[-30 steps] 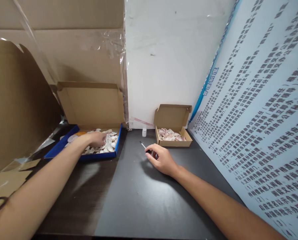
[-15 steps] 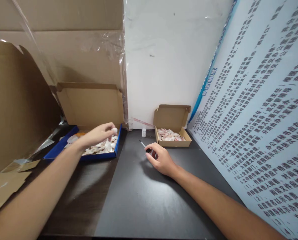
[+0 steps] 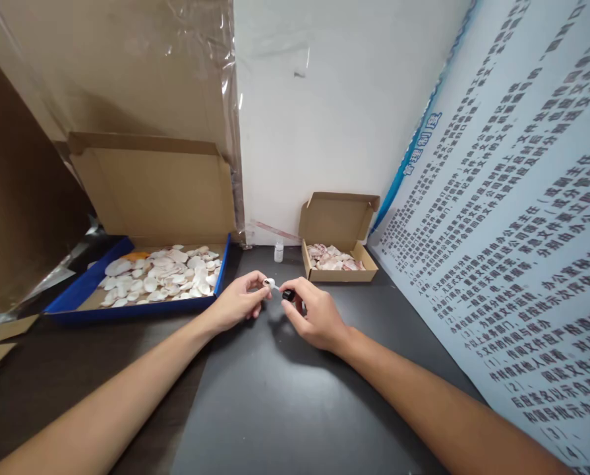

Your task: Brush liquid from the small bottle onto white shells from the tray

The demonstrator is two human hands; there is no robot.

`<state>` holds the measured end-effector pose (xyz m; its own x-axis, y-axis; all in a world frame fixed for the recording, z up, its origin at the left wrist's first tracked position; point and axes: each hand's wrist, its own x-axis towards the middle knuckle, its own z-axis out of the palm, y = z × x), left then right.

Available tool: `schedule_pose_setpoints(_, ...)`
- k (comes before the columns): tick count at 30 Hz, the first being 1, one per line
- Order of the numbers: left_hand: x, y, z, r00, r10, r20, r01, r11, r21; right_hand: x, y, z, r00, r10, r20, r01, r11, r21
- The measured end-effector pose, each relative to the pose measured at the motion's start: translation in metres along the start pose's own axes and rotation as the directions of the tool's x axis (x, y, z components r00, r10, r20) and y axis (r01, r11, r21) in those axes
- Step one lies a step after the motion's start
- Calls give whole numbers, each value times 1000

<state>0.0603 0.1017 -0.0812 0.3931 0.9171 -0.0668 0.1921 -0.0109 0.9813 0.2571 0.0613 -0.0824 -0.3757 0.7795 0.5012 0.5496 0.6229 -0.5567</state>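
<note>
My left hand (image 3: 242, 300) pinches a small white seashell (image 3: 269, 282) between thumb and fingertips, above the dark mat. Close to its right, my right hand (image 3: 317, 310) grips a bottle-cap brush (image 3: 288, 295) by its black cap. The brush's pale stem points left and its tip meets the shell, though whether it touches is too small to tell. Behind the hands stands a small white-capped glass-like bottle (image 3: 279, 251) with a pale label. On the left, a blue-edged cardboard box (image 3: 131, 315) with its lid raised holds many white shells (image 3: 176, 274).
A smaller open cardboard box (image 3: 344, 276) holding pinkish shells (image 3: 331, 257) stands at the back right. A printed blue-white poster (image 3: 497, 218) leans along the right side. Cardboard pieces (image 3: 8, 330) lie at the far left, and a white wall (image 3: 324, 119) rises behind.
My left hand has moved right from the blue-edged box, bringing a white shell to the brush. My right hand keeps hold of the brush at nearly the same place. The view has shifted slightly.
</note>
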Motion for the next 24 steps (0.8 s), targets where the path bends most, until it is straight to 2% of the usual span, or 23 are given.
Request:
schedule_pose_setpoints(3, 0, 0, 1, 999, -31, 25, 30, 999, 12, 2, 3, -1, 998, 45, -33, -46, 998, -44)
schedule_pose_setpoints(6, 0, 2, 1, 999, -30, 31, 30, 1000, 5, 3, 4, -3, 997, 35, -67, -38, 999, -36)
schedule_pose_setpoints(10, 0, 3, 0, 999, -26, 38, 27, 1000, -14, 2, 2, -2, 999, -33, -42, 32, 999, -26)
schedule_pose_setpoints(14, -1, 3, 0, 999, -29, 43, 30, 999, -18, 2, 1, 0, 999, 6, -47, -10, 996, -92)
schedule_pose_setpoints(17, -1, 2, -1, 998, -29, 54, 30, 999, -29, 3, 1, 0, 998, 0, -69, -5, 997, -71)
schedule_pose_setpoints(20, -1, 2, -1, 997, -31, 65, 33, 999, -29, 2, 1, -1, 998, -52, -28, 51, 998, -37)
schedule_pose_setpoints(24, -2, 3, -1, 997, -46, 67, 48, 999, -17, 1, 0, -2, 1000, -4, -5, 4, 993, -117)
